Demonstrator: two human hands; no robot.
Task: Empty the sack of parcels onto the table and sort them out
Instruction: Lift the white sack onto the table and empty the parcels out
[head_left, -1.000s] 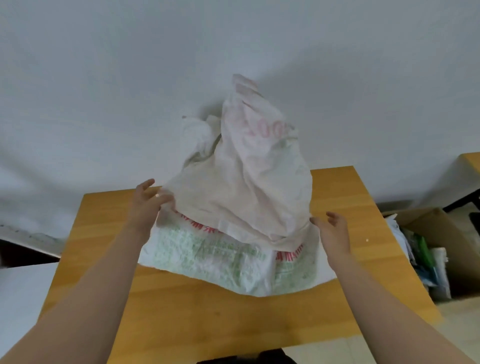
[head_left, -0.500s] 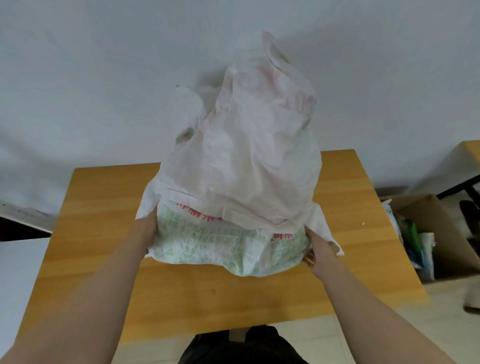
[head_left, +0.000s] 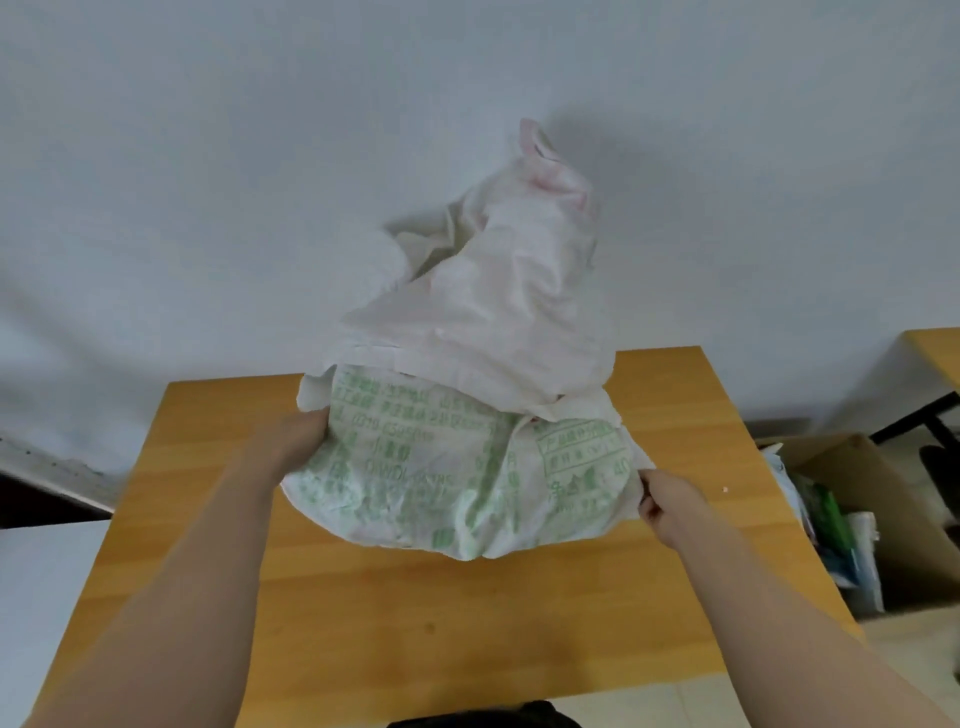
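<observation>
While the white sack (head_left: 467, 457) with green print bulges over the middle of the wooden worktop (head_left: 415, 623), its crumpled top rising against the wall (head_left: 208, 182), the right hand (head_left: 670, 501) pinches its right edge with curled fingers (head_left: 648, 500). The left hand (head_left: 298, 441) grips its left edge, fingers tucked behind the fabric. A cardboard box (head_left: 852, 467) sits to the right of the worktop.
</observation>
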